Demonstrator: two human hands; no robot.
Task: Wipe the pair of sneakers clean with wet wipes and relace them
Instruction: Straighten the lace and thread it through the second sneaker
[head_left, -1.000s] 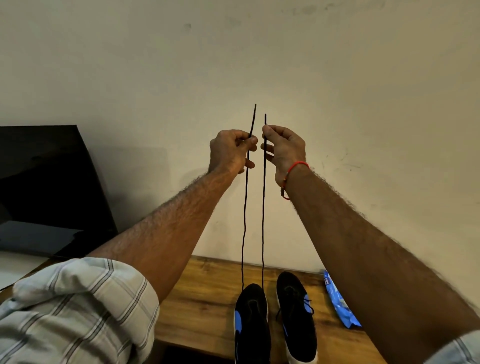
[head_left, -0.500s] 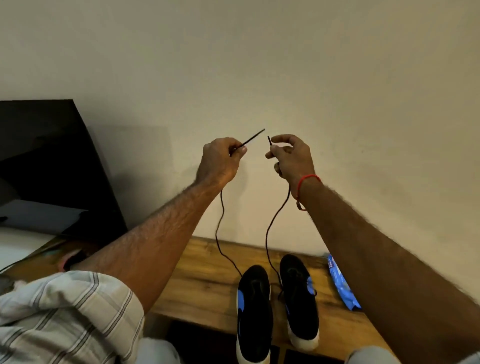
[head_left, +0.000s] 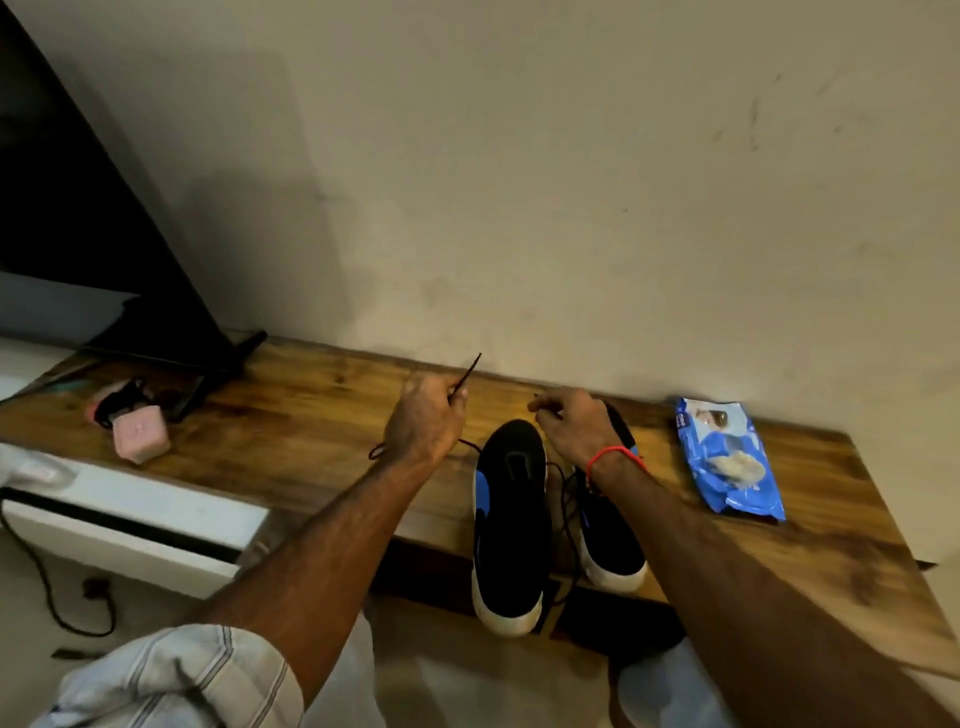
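Head view: two black sneakers stand side by side on a wooden shelf (head_left: 291, 415) against a pale wall, toes pointing toward the person and overhanging the front edge. The left sneaker (head_left: 511, 525) shows a blue patch on its side and a white toe cap; the right sneaker (head_left: 610, 540) sits just beside it, its heel end hidden behind the right wrist.

The left hand (head_left: 428, 421) hovers above the shelf just left of the sneakers, its fingers curled and pinching one end of a black shoelace (head_left: 470, 371); the stiff tip sticks up and to the right past the fingertips. Below that hand the lace loops loosely over the wood and runs toward the left sneaker.

The right hand (head_left: 571, 423), with a red thread bracelet (head_left: 613, 457) at the wrist, is held over the heel ends of the sneakers. Its thumb and fingers are closed together on the other lace end, of which only a short dark bit shows. Slack lace hangs tangled between the two sneakers.

A blue pack of wet wipes (head_left: 730, 457) lies flat on the shelf, near the right sneaker but apart from it. At the far left of the shelf sits a pink box (head_left: 141, 439), beside the foot of a dark screen (head_left: 78, 208).
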